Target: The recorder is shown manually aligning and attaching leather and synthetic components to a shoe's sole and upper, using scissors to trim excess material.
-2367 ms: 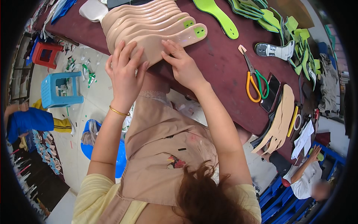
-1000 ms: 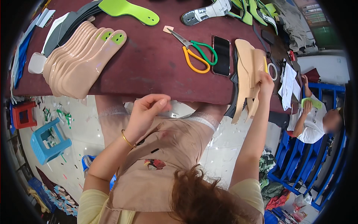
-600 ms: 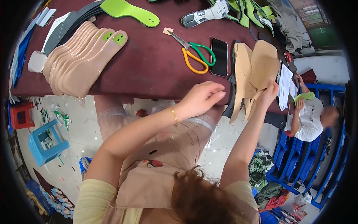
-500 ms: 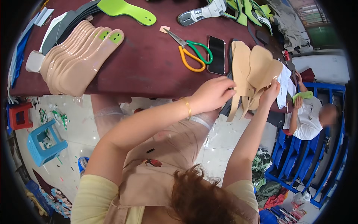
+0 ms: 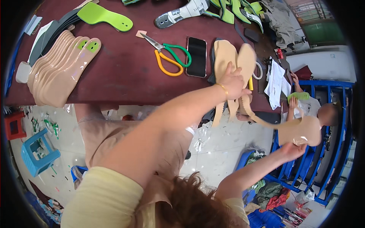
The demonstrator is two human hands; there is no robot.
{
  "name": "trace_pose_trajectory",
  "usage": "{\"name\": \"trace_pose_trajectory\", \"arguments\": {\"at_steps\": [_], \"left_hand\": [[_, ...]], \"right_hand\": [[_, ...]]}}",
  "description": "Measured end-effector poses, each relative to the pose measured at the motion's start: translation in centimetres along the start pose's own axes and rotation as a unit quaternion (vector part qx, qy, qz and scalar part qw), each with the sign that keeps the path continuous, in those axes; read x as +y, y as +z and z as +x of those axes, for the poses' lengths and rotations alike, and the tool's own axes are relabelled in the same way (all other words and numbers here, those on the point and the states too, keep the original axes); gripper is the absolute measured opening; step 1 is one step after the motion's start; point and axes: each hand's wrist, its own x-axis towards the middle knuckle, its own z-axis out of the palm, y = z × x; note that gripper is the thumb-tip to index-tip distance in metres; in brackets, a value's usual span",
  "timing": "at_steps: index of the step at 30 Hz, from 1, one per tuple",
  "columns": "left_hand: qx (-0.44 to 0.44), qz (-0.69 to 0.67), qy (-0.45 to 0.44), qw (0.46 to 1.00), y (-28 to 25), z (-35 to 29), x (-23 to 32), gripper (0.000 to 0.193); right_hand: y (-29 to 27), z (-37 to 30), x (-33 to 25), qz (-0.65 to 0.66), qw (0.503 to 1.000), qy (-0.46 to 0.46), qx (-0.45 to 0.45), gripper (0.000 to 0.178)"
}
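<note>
My left hand (image 5: 232, 83) lies with fingers spread on a pile of beige insole-shaped sheets (image 5: 224, 53) at the table's front edge, right of the phone. Long strips of the same material hang from the pile over the edge. Off to the right, over the floor, my right hand (image 5: 294, 151) pinches the edge of a beige insole sheet (image 5: 298, 131) with a glossy patch. A narrow beige strip (image 5: 260, 121) runs from this sheet back to the pile by my left hand. Part of the pile is hidden under my left hand.
Scissors (image 5: 162, 53) with green and orange handles lie beside a dark phone (image 5: 196, 57). Glossy beige insoles (image 5: 64, 72) are stacked at left, with a green insole (image 5: 104, 17) behind. White papers (image 5: 275, 81) lie at right. A person (image 5: 304, 106) is near a blue rack (image 5: 338, 85).
My right hand has drawn a beige sheet away from the pile, right and toward me. My left hand has moved onto the pile with fingers spread. The whole view has shifted somewhat.
</note>
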Motion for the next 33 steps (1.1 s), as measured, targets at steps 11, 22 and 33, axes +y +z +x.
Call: {"name": "trace_pose_trajectory", "arguments": {"at_steps": [11, 22, 33], "left_hand": [[0.102, -0.816, -0.209, 0.529, -7.7, -20.6, -1.9, 0.046], [0.132, -0.76, -0.194, 0.606, -11.6, -31.2, -6.6, 0.041], [0.219, -0.809, -0.183, 0.514, -14.6, -31.6, -8.7, 0.038]], "right_hand": [[17.6, -28.4, 11.7, -0.434, 0.743, -0.108, -0.498, 0.024], [22.3, -27.7, 13.3, 0.013, 0.731, 0.554, -0.398, 0.038], [11.3, -25.6, 12.2, 0.131, 0.67, 0.56, -0.469, 0.017]]}}
